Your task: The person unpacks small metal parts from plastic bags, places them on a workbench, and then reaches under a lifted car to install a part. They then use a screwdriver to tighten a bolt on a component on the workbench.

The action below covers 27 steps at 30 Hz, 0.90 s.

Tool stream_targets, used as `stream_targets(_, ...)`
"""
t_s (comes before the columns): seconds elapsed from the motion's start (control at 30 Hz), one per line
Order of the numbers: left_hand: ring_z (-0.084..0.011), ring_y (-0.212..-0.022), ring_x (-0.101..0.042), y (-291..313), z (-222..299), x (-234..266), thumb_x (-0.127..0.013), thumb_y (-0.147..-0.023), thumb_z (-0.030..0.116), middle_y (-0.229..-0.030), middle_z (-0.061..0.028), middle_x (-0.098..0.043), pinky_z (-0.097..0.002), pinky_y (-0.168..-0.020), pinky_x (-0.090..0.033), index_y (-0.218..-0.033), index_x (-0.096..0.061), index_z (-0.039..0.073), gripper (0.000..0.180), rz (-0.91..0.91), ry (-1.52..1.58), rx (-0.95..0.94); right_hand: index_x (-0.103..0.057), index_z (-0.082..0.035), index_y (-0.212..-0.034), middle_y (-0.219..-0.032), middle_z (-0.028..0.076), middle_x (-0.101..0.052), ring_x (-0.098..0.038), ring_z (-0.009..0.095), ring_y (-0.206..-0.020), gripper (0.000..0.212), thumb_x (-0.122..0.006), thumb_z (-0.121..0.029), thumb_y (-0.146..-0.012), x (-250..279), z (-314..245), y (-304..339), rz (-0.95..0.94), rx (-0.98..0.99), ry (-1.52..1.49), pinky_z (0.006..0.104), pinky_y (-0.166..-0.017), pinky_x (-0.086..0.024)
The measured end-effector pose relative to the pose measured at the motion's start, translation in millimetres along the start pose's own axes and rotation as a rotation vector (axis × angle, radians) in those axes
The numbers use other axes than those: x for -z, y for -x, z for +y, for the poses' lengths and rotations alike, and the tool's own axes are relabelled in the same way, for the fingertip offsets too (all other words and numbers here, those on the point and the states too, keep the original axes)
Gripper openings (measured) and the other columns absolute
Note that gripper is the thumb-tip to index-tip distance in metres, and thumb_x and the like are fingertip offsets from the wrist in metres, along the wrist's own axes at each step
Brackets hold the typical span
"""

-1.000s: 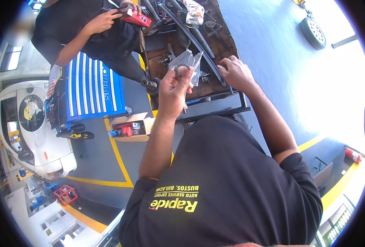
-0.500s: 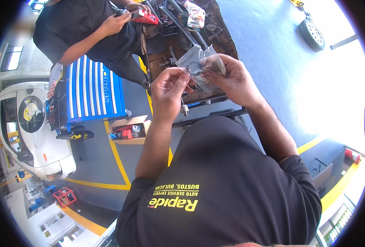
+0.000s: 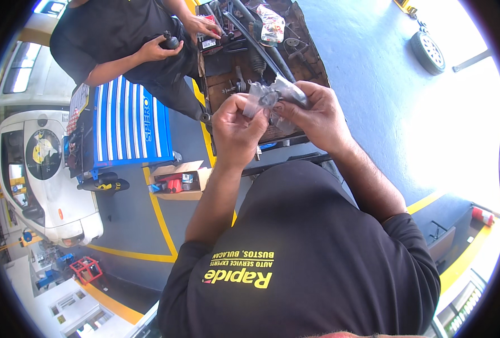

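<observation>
— What's hard to make out?
— The contents of the clear plastic bag [image 3: 272,97]; something dark shows through, kind unclear.
— Who holds it?
— Both: left hand [image 3: 240,130] and right hand [image 3: 316,117] pinch it above the cluttered tabletop [image 3: 306,53].
— Counts?
— One bag, two hands; a co-worker's two hands behind.

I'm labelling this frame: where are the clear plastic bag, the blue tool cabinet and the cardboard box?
Plastic bag [image 3: 272,97], head view, crumpled middle between the hands.
Tool cabinet [image 3: 127,124], head view, striped drawer front.
Cardboard box [image 3: 178,181], head view, open top.
</observation>
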<state>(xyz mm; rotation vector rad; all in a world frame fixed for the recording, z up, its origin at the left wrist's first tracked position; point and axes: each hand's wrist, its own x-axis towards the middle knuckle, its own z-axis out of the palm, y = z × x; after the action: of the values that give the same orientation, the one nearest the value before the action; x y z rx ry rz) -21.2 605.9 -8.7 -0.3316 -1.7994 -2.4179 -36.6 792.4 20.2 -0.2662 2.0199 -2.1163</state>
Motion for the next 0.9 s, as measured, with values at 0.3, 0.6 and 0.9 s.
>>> stream_targets(0.3, -0.0125, -0.077, -0.065, 0, 32, 12, -0.074, -0.098, 0.013, -0.093, -0.0079, -0.070, -0.0262, -0.068, -0.051, -0.091, -0.071, -0.001, 0.016, -0.155, -0.492, -0.171, -0.070, 0.000, -0.099, -0.078, 0.000, -0.068, -0.058, 0.003, -0.072, 0.017, -0.073, -0.017, -0.099, -8, 5, 3, 0.048, 0.058, 0.004, 0.0248, -0.063, -0.049)
stream_targets(0.6, -0.0167, -0.076, -0.065, 4, 42, -6, -0.074, -0.094, 0.001, -0.089, -0.0097, -0.067, -0.0306, -0.067, -0.052, -0.087, -0.062, -0.002, 0.014, -0.006, -0.538, -0.329, -0.066, 0.000, -0.104, -0.085, -0.001, -0.068, -0.059, 0.002, -0.073, 0.017, -0.069, -0.017, -0.104, -24, 4, 15, -0.001, 0.042, -0.272, 0.0220, -0.064, -0.048)
stream_targets(0.9, -0.0152, -0.078, -0.061, -5, 64, -6, -0.082, -0.084, 0.002, -0.087, -0.0069, -0.063, -0.0284, -0.070, -0.048, -0.092, -0.064, 0.000, 0.020, -0.016, -0.810, -0.341, -0.064, -0.003, -0.091, -0.075, -0.003, -0.064, -0.053, 0.001, -0.071, 0.021, -0.074, -0.019, -0.101, -16, 8, 13, 0.005, 0.096, -0.100, 0.0227, -0.061, -0.044)
